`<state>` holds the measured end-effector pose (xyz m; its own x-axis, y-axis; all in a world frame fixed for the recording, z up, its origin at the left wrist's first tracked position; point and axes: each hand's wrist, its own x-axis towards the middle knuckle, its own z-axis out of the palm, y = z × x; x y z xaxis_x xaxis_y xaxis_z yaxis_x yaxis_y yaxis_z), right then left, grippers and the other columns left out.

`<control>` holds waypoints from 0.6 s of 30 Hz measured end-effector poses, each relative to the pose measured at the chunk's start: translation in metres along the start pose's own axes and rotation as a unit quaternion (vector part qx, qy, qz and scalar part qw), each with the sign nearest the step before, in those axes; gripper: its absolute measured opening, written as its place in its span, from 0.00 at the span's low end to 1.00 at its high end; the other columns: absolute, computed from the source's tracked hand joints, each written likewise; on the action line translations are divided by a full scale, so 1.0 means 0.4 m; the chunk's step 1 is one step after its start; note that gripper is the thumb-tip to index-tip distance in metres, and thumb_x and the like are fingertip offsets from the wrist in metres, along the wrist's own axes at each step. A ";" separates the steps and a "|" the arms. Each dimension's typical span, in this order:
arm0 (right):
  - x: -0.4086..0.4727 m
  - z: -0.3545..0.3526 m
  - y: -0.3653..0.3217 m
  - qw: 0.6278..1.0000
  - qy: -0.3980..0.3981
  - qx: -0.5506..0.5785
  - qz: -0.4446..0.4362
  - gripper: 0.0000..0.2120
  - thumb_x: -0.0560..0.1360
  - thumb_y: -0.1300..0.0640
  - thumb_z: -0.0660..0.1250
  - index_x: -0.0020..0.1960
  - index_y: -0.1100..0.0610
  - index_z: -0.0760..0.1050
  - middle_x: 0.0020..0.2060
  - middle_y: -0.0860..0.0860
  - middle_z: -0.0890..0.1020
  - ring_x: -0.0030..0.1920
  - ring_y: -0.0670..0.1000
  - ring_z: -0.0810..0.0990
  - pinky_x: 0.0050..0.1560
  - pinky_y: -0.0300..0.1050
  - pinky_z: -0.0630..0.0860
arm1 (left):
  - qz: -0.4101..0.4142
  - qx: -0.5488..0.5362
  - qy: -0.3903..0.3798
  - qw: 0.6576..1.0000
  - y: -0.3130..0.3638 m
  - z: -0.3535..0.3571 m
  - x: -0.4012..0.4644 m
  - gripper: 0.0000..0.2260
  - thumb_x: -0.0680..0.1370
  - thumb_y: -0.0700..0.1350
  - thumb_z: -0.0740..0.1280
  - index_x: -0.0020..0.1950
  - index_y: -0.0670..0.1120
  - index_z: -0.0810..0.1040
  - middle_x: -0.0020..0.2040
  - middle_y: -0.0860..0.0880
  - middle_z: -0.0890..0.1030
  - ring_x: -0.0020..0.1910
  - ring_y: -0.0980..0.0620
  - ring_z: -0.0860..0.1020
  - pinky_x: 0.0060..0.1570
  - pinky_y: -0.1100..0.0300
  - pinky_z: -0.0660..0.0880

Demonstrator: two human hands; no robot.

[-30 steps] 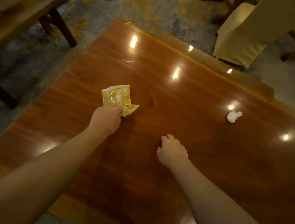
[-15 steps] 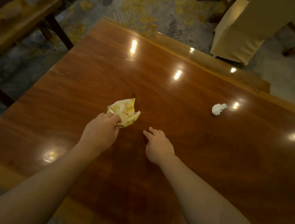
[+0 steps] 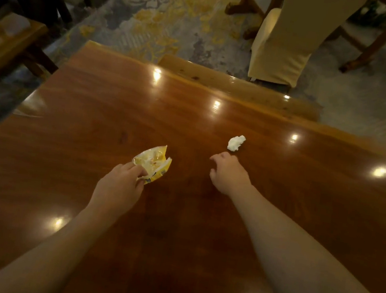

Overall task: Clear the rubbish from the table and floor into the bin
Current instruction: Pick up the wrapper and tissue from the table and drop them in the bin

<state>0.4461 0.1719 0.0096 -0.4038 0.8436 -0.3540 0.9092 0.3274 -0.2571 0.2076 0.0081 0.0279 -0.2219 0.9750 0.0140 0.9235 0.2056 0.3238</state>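
A crumpled yellow wrapper (image 3: 153,162) is pinched in the fingers of my left hand (image 3: 119,187), lifted a little above the glossy brown wooden table (image 3: 92,112). A small white tissue ball (image 3: 236,142) lies on the table just beyond my right hand (image 3: 229,173). That hand hovers over the table with its fingers curled loosely and apart, holding nothing, its fingertips a short way from the tissue. No bin is in view.
A cream-covered chair (image 3: 283,42) stands past the table's far edge on a grey and yellow patterned carpet (image 3: 165,18). A wooden bench (image 3: 5,45) and dark chair legs are at the left. Another wooden table's legs (image 3: 372,47) are at the back right.
My left hand has lifted the yellow wrapper and drawn it back towards me. My right hand has reached forward and right, close to the white tissue. The view has tilted up.
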 end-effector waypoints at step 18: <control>0.136 -0.004 0.138 0.994 0.053 -0.094 0.011 0.24 0.77 0.61 0.65 0.72 0.53 0.66 0.67 0.58 0.70 0.65 0.61 0.70 0.61 0.59 0.74 | 0.017 -0.001 0.050 0.999 0.111 0.058 0.043 0.07 0.74 0.42 0.71 0.51 0.49 0.82 0.47 0.52 0.80 0.45 0.51 0.75 0.36 0.59 0.68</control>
<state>0.4744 0.2367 -0.0223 -0.3792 0.8884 -0.2589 0.9248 0.3732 -0.0737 0.2522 0.0360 0.0206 -0.2209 0.9679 0.1196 0.9307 0.1725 0.3225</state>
